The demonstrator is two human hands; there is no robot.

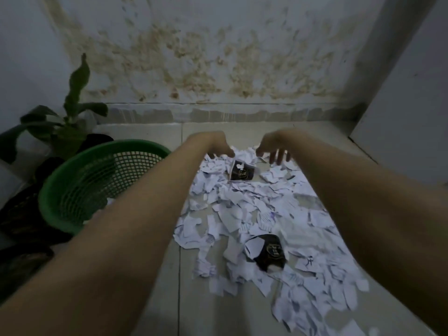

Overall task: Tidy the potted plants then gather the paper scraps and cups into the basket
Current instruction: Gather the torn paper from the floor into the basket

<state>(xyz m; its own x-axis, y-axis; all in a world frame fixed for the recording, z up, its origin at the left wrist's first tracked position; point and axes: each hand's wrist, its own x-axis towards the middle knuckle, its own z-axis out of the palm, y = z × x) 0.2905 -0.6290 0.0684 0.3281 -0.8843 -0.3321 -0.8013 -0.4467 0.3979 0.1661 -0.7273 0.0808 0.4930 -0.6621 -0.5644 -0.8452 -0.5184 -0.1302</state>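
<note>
Scraps [242,209] of torn paper, feather-light and limp, litter the floor beside the green basket [72,190], best scooped from the far edge where both hands, left [215,146] and right [274,146], hover empty, fingers loosely spread.

Head-worn view, forward and down, seemingly near the floor [169,299].
</note>
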